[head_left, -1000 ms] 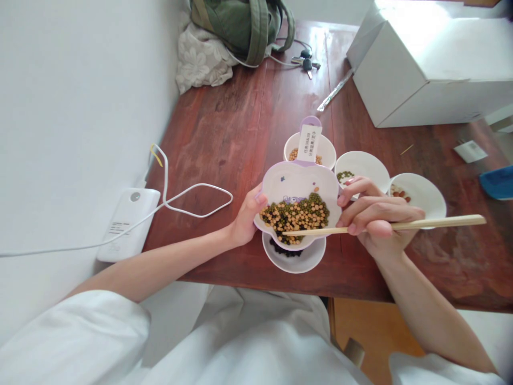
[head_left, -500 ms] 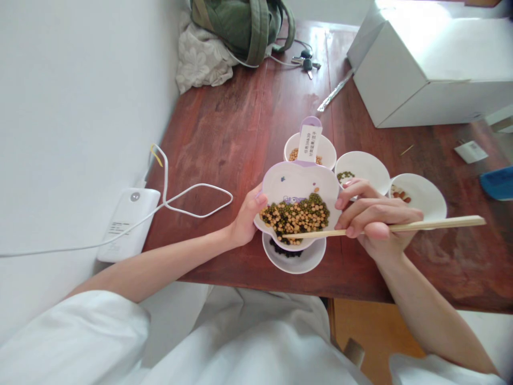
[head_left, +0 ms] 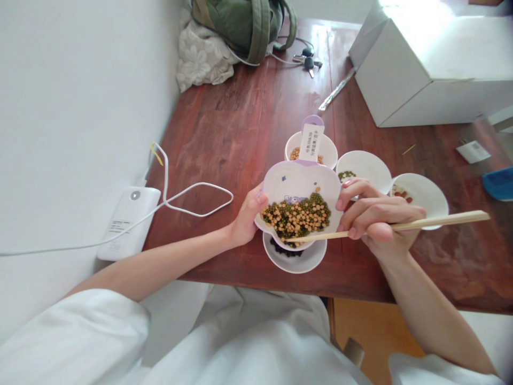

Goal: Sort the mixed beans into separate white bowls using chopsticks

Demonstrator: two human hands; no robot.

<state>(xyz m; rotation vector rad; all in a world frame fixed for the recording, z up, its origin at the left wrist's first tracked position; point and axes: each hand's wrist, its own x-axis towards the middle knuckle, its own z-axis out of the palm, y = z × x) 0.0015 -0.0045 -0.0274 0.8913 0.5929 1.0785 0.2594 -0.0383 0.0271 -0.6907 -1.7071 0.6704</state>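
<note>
A white dish with a purple rim (head_left: 276, 179) holds mixed green, black and tan beans (head_left: 302, 216) heaped toward its near side. My left hand (head_left: 247, 214) grips its left edge. Chopsticks (head_left: 444, 220) are in my right hand (head_left: 380, 216), their tips at the beans near the dish's lower edge; fingertips of this hand are by the right rim. Under the dish's near edge is a bowl of black beans (head_left: 294, 262). Behind it stands a bowl with tan beans (head_left: 329, 148). To the right are a bowl with green beans (head_left: 366, 166) and one with brown and pale pieces (head_left: 430, 200).
A white box (head_left: 404, 80) stands at the back right, a green bag (head_left: 232, 27) and keys (head_left: 308, 63) at the back. At left, a white power bank (head_left: 130, 224) with a looped cable (head_left: 200, 184) leans by the wall. A blue object (head_left: 499, 184) lies far right.
The chopstick tips have shifted slightly right and down over the beans. The whole view has moved very slightly; the dish stays in my left hand.
</note>
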